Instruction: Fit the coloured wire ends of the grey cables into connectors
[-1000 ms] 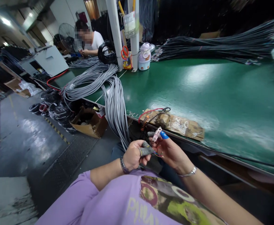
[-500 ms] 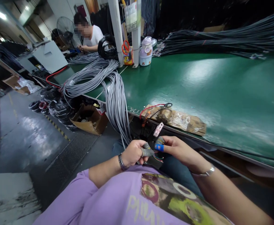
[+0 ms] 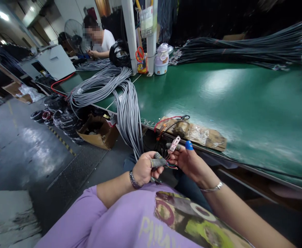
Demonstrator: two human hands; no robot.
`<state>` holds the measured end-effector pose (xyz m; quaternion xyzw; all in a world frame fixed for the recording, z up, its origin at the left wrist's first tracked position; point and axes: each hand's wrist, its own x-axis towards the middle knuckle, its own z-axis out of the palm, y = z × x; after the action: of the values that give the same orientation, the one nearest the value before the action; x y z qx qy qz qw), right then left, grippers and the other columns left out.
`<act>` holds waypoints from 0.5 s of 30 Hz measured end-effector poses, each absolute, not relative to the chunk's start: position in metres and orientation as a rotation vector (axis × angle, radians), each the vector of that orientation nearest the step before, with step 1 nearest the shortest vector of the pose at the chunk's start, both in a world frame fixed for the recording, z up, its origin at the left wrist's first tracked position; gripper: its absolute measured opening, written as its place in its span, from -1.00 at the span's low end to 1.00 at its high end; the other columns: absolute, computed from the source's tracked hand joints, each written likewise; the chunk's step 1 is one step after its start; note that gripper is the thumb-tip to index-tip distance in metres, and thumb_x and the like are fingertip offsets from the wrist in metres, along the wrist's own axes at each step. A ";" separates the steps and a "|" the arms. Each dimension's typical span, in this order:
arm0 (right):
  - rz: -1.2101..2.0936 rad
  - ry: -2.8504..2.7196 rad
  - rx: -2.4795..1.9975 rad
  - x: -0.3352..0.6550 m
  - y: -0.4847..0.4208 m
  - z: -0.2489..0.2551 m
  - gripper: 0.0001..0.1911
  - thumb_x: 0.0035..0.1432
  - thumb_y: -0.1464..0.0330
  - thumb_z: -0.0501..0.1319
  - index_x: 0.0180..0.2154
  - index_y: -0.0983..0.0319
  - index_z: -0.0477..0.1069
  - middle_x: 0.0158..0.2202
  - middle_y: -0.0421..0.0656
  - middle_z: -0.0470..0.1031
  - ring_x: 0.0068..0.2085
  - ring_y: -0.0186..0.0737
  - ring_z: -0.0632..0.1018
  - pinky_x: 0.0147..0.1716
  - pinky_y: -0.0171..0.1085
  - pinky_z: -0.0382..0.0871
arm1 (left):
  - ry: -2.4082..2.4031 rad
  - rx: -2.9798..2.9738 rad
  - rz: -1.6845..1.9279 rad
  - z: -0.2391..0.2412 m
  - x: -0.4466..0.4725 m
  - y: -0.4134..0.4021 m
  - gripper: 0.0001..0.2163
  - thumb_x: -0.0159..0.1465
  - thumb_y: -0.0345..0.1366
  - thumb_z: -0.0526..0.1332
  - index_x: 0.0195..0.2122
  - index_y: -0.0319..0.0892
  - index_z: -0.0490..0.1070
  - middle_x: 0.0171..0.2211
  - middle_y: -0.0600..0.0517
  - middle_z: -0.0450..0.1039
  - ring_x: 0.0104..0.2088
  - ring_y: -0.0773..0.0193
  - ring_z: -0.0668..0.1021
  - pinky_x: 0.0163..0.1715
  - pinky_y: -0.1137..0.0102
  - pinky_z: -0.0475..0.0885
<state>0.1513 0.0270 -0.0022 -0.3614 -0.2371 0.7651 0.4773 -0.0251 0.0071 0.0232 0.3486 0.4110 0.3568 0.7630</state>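
My left hand [image 3: 151,166], with grey wraps on the thumb and a finger, is closed around the end of a cable. Thin coloured wires [image 3: 172,166] fan out from it toward the right. Just beside these wires is my right hand [image 3: 189,162], palm turned up and fingers apart, its thumb wrapped in blue tape and raised. A small pink-and-white tag [image 3: 174,144] shows by my right fingertips, near the bench edge; whether they touch it I cannot tell. Grey cables [image 3: 129,113] hang from the bench edge down toward my left hand.
A wooden block [image 3: 213,138] with red and black leads lies along the front edge of the green bench [image 3: 233,100]. Dark cable bundles [image 3: 233,48] lie at the back. A lilac cup [image 3: 162,60] stands by the post. Across the bench sits a person [image 3: 107,40]. Below is a cardboard box [image 3: 96,136].
My right hand has opened and turned palm up, its blue-taped thumb lifting away from the wires. My left hand keeps its grip at nearly the same place.
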 end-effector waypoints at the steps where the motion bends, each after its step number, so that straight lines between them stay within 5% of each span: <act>1: 1.868 -0.563 -0.868 0.147 0.028 0.000 -0.48 -0.14 -0.11 0.33 -0.38 0.21 0.52 -0.41 -0.16 0.49 -0.45 -0.33 0.46 -0.44 -0.33 0.43 | 0.897 0.754 0.784 0.024 -0.021 0.008 -0.62 -0.12 -0.09 0.40 -0.52 -0.19 0.23 -0.72 0.13 0.34 -0.81 0.47 0.26 -0.83 0.56 0.02; 9: 1.769 -0.465 -0.887 0.136 0.033 0.006 -0.57 -0.14 -0.01 0.39 -0.51 0.23 0.45 -0.57 -0.24 0.43 -0.57 -0.40 0.37 -0.62 -0.40 0.27 | 0.930 0.746 0.806 0.024 -0.006 0.018 -0.65 -0.11 -0.12 0.38 -0.53 -0.21 0.25 -0.71 0.13 0.32 -0.80 0.49 0.25 -0.81 0.56 0.01; 15: 1.721 -0.510 -0.901 0.141 0.034 0.005 -0.66 -0.04 0.06 0.36 -0.48 0.22 0.46 -0.54 -0.22 0.45 -0.53 -0.33 0.41 -0.49 -0.31 0.35 | 0.923 0.737 0.784 0.021 -0.004 0.022 -0.66 -0.10 -0.12 0.38 -0.53 -0.21 0.27 -0.72 0.14 0.31 -0.80 0.50 0.24 -0.82 0.56 0.01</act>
<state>0.1405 0.0344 0.0054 -0.3785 -0.2144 0.7231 0.5366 -0.0043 0.0216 0.0206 0.3386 0.4237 0.3599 0.7591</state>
